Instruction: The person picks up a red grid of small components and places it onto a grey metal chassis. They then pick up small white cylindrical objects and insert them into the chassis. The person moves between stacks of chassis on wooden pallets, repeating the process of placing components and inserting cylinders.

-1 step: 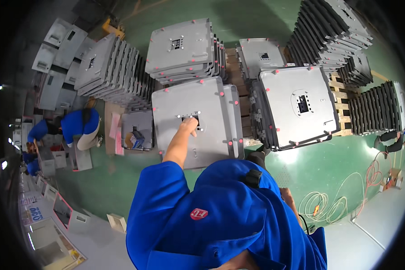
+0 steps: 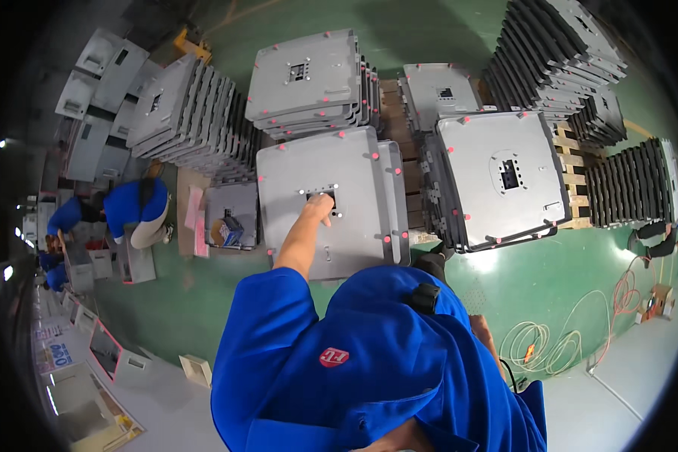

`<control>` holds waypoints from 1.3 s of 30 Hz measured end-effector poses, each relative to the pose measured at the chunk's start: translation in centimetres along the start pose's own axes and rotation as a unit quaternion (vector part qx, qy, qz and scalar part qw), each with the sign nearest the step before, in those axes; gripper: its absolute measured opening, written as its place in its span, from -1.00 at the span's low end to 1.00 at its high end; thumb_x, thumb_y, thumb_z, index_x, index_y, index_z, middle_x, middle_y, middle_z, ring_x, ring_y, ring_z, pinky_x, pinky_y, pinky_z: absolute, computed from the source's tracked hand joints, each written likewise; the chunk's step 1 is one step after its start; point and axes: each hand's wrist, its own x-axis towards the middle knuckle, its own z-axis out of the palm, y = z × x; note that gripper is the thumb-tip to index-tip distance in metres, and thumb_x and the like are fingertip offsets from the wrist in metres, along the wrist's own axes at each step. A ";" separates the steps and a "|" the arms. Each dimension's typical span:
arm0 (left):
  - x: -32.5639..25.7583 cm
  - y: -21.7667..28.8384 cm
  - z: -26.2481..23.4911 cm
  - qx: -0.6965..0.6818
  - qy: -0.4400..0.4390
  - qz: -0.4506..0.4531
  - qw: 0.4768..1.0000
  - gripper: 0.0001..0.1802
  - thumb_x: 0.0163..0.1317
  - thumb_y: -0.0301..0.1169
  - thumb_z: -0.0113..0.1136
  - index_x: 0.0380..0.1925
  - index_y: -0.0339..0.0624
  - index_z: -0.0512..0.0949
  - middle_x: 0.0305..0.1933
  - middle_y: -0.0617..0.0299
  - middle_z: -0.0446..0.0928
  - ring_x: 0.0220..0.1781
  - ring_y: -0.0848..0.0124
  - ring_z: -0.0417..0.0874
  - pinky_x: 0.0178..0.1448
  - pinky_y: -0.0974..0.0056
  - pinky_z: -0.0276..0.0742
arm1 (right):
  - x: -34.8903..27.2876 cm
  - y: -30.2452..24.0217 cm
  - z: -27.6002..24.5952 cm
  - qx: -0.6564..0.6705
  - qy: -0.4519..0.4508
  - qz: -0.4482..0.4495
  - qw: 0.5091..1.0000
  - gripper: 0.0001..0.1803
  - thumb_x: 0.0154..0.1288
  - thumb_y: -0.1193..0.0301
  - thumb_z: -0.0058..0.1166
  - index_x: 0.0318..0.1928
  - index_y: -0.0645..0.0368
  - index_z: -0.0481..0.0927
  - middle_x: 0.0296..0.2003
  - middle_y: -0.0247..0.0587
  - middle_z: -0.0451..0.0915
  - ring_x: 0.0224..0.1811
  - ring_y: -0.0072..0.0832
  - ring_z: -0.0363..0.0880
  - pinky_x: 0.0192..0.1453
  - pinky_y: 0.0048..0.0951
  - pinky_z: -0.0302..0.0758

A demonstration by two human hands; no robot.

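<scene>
My left hand [image 2: 320,207] reaches onto the top of a square grey panel [image 2: 290,241] with red plugs along its edges. Its fingers curl at the dark rectangular opening in the panel's middle, and the fingertips are partly hidden there. Small silver studs surround the opening. Under this panel, a second grey panel [image 2: 395,215] sticks out on the right. At my right side, only a bare stretch of my right arm [image 2: 484,335] shows past the blue jacket; the fingers there are hidden.
Stacks of grey panels [image 2: 301,75] stand on pallets ahead and on both sides, with another stack [image 2: 497,203] to the right. A grey bin [image 2: 217,197] sits to the left. Coiled hoses [image 2: 531,346] lie on the green floor. Several people in blue [image 2: 132,207] bend at the far left.
</scene>
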 end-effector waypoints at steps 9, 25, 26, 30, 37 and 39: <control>-0.1 3.0 0.1 -0.189 0.099 -0.011 0.977 -0.83 -0.07 -0.45 -0.03 -0.63 -0.32 0.51 -0.60 0.07 0.54 -0.48 0.35 0.59 -0.34 0.33 0.45 | 5.0 -0.6 -1.5 -0.011 -0.069 0.027 0.997 -0.60 0.06 0.22 -0.10 -0.79 0.19 0.33 -0.87 -0.33 0.22 -0.88 -0.53 0.19 -0.80 -0.48 0.20; 0.8 3.0 2.0 -0.045 0.190 -0.035 0.980 -0.75 -0.30 -0.43 0.23 -0.47 -0.17 0.56 -0.35 0.16 0.54 -0.22 0.33 0.54 -0.13 0.32 0.42 | 7.7 -6.9 -5.9 -0.105 -0.080 0.006 0.991 -0.60 0.06 0.20 -0.09 -0.79 0.16 0.33 -0.87 -0.36 0.20 -0.89 -0.56 0.14 -0.82 -0.50 0.14; 0.2 3.0 1.4 -0.046 0.192 -0.033 0.980 -0.76 -0.33 -0.46 0.26 -0.51 -0.19 0.55 -0.39 0.16 0.54 -0.26 0.32 0.55 -0.15 0.31 0.43 | 7.6 -6.9 -6.2 -0.108 -0.078 0.007 0.991 -0.60 0.06 0.20 -0.09 -0.79 0.15 0.33 -0.87 -0.36 0.20 -0.89 -0.56 0.14 -0.82 -0.50 0.14; -0.8 2.7 1.3 -0.078 0.229 -0.024 0.970 -0.87 -0.27 -0.50 0.21 -0.60 -0.26 0.52 -0.50 0.14 0.53 -0.34 0.33 0.57 -0.24 0.28 0.45 | 7.1 -7.1 -6.0 -0.121 -0.078 0.013 0.989 -0.60 0.06 0.20 -0.08 -0.79 0.15 0.32 -0.87 -0.37 0.20 -0.89 -0.57 0.13 -0.82 -0.51 0.12; 0.5 4.0 2.8 -0.496 0.328 0.122 0.795 -0.84 -0.19 -0.49 0.12 -0.51 -0.29 0.51 -0.50 0.12 0.53 -0.44 0.35 0.57 -0.41 0.30 0.45 | 6.1 -7.0 -5.6 -0.150 -0.082 0.028 0.985 -0.60 0.06 0.19 -0.08 -0.79 0.13 0.32 -0.87 -0.38 0.19 -0.89 -0.58 0.11 -0.83 -0.52 0.10; -0.1 5.2 3.9 -0.686 0.242 0.126 0.675 -0.84 -0.18 -0.51 0.12 -0.51 -0.33 0.49 -0.56 0.15 0.49 -0.48 0.38 0.56 -0.44 0.35 0.44 | 6.0 -6.7 -5.9 -0.166 -0.084 0.032 0.982 -0.60 0.06 0.19 -0.08 -0.79 0.13 0.32 -0.87 -0.39 0.18 -0.89 -0.58 0.10 -0.83 -0.52 0.09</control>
